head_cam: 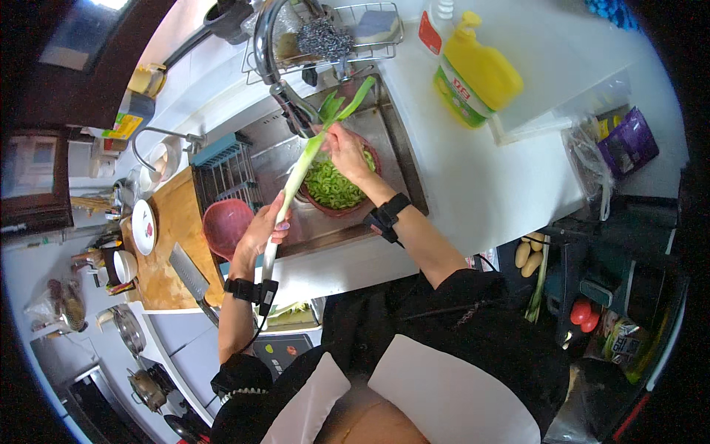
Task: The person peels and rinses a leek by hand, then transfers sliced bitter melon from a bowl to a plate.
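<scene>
A long leek (300, 170) with a white stalk and green top slants over the stainless steel sink (388, 125). My left hand (265, 225) is closed around its white lower part. Close to the green leaves, my right hand (346, 150) holds its upper part, just below the pull-out faucet head (294, 108). Beneath my right hand, a reddish colander or bowl (338, 211) of chopped green vegetable (333, 186) sits in the sink. Whether water is running cannot be told.
A pink bowl (227, 225) stands by a dish rack (222, 150) left of the sink. A cleaver (188, 272) and white plate (145, 227) lie on the wooden cutting board (172, 213). A yellow detergent bottle (477, 75) stands on the right counter; a wire caddy (383, 51) holds sponges behind the faucet.
</scene>
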